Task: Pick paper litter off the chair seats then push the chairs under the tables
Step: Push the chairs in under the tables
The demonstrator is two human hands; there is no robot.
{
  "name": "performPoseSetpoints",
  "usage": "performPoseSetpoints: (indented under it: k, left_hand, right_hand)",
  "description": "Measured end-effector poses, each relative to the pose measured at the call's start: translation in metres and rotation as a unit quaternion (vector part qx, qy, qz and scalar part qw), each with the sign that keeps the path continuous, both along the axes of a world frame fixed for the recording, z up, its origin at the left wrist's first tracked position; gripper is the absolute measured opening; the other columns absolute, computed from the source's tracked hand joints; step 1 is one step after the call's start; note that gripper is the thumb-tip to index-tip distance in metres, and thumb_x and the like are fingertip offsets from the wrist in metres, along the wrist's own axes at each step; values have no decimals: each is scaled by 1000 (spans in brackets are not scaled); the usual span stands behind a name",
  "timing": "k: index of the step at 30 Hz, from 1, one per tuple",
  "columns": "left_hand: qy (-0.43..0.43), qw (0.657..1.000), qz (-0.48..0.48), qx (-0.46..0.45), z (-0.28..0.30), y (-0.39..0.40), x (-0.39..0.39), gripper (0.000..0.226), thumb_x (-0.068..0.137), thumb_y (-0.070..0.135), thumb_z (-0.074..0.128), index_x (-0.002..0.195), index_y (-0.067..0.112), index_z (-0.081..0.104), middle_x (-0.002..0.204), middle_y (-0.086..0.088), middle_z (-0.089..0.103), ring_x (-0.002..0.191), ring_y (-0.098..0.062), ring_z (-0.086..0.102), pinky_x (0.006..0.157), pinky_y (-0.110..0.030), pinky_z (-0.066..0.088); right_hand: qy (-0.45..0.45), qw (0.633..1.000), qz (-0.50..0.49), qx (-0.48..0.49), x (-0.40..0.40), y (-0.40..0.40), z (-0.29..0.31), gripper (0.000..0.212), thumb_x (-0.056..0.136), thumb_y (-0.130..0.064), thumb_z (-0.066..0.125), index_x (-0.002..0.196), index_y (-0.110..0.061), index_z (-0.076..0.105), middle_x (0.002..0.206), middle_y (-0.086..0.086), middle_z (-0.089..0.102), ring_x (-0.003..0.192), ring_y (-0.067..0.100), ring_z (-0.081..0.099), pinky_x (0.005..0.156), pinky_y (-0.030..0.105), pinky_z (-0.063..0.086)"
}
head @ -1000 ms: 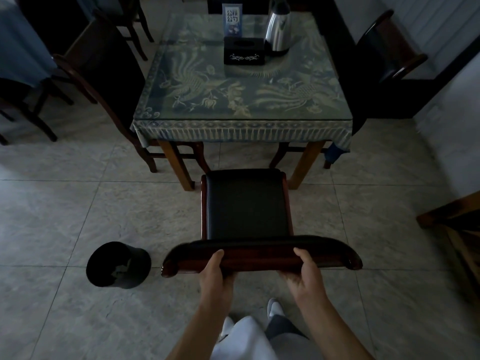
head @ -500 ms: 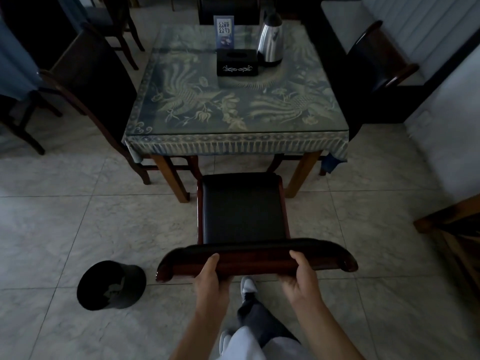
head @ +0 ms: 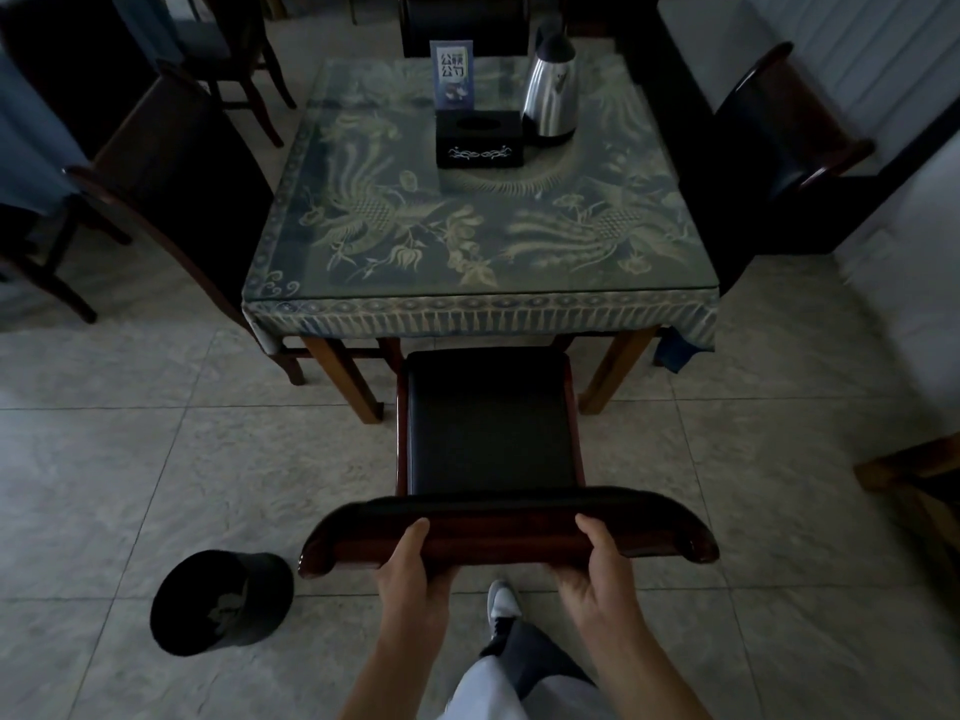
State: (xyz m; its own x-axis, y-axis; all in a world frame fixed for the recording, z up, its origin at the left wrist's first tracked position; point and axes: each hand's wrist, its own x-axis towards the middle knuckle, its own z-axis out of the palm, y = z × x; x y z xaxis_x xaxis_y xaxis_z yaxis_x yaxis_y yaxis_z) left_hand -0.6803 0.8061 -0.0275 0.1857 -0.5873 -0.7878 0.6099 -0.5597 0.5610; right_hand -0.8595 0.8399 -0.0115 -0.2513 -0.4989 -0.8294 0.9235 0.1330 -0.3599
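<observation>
Here both hands grip the top rail of the chair (head: pixel 491 423), the left hand (head: pixel 413 574) and the right hand (head: pixel 597 569) set apart for an even, straight push; the seat shows no paper and its front edge is just at the counter (head: pixel 483 309) edge; a dark bin (head: pixel 221 602) stands on the floor beside, probably for the litter.

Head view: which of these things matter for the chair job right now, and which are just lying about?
Job:
chair, top rail gripped by left hand and right hand
table ahead of it
bin with paper inside

Lying about:
kettle
tissue box
sign card
</observation>
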Motion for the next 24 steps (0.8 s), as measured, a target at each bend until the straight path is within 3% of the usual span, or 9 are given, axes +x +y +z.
performPoseSetpoints:
  k: [7, 17, 21, 24]
  left_hand:
    - [3, 1000, 9, 6, 2, -33, -6, 25, 89, 12, 67, 113, 5, 65, 103, -17, 74, 98, -31, 70, 68, -39, 59]
    - [3, 1000, 2, -10, 0, -69, -11, 26, 88, 14, 68, 113, 9, 63, 95, -13, 77, 88, -27, 75, 71, -41, 61]
    - [10, 1000, 5, -14, 2, -84, -13, 24, 89, 13, 67, 113, 9, 63, 94, -13, 77, 86, -27, 75, 65, -39, 61]
    - [10, 1000, 1, -17, 3, -91, -16, 23, 90, 13, 66, 112, 8, 62, 92, -13, 77, 84, -26, 75, 63, -37, 61]
  right_hand:
    - [-1, 1000, 4, -1, -4, -32, 2, 45, 90, -6, 63, 134, -7, 54, 128, 24, 63, 116, 41, 61, 96, 56, 50]
    - [-9, 1000, 12, -1, -13, -69, 7, 39, 90, -7, 65, 128, -9, 57, 122, 23, 66, 112, 41, 64, 90, 55, 54]
    - [-16, 1000, 15, 3, -14, -84, 9, 39, 91, -8, 64, 129, -8, 56, 122, 23, 65, 112, 40, 63, 88, 55, 55]
    - [-15, 1000, 12, 6, -17, -91, 10, 38, 91, -7, 64, 128, -10, 56, 122, 22, 65, 110, 39, 64, 79, 53, 57]
